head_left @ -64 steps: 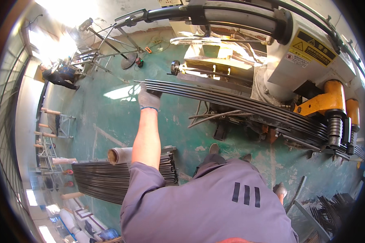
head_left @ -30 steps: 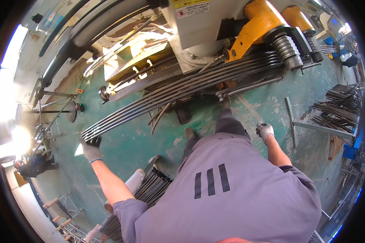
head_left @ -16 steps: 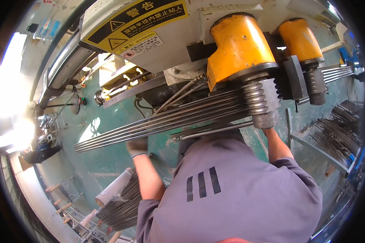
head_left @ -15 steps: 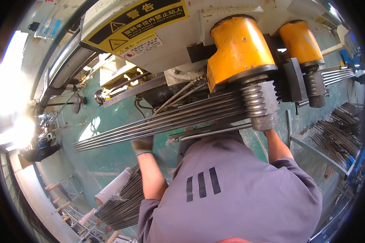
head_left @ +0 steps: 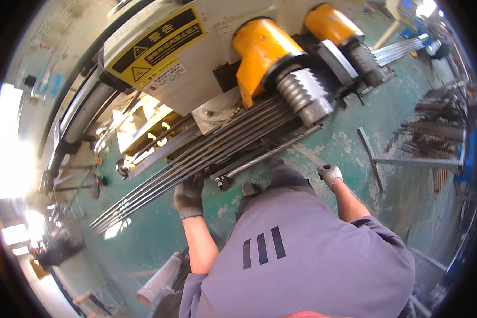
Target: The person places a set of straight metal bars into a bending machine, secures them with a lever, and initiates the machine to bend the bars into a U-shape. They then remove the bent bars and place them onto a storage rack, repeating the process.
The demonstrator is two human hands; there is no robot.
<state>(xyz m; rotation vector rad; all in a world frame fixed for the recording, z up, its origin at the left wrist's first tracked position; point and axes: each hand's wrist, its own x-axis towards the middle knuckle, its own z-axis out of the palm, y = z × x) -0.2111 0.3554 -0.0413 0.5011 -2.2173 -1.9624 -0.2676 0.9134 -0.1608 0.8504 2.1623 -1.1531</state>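
A bundle of long steel rods [head_left: 196,161] runs slantwise from the lower left up into a bending machine [head_left: 196,79], passing a grooved steel roller [head_left: 302,95] under a yellow housing [head_left: 259,47]. My left hand [head_left: 188,195], in a grey glove, grips the rods from below, just left of the machine's bed. My right hand [head_left: 329,174], also gloved, hangs as a loose fist over the green floor, apart from the rods, with nothing in it. A threaded bar [head_left: 270,153] lies along the machine's lower edge between my hands.
A second yellow housing [head_left: 328,21] sits further right, where rods come out of the machine. Bent rods and a metal frame [head_left: 434,138] lie on the floor at right. A pale tube [head_left: 159,278] and more rods lie beside my left leg. Stands clutter the far left.
My right hand has come away from the rods by the roller and dropped toward my side. My left hand stays on the bundle. The view has tilted slightly.
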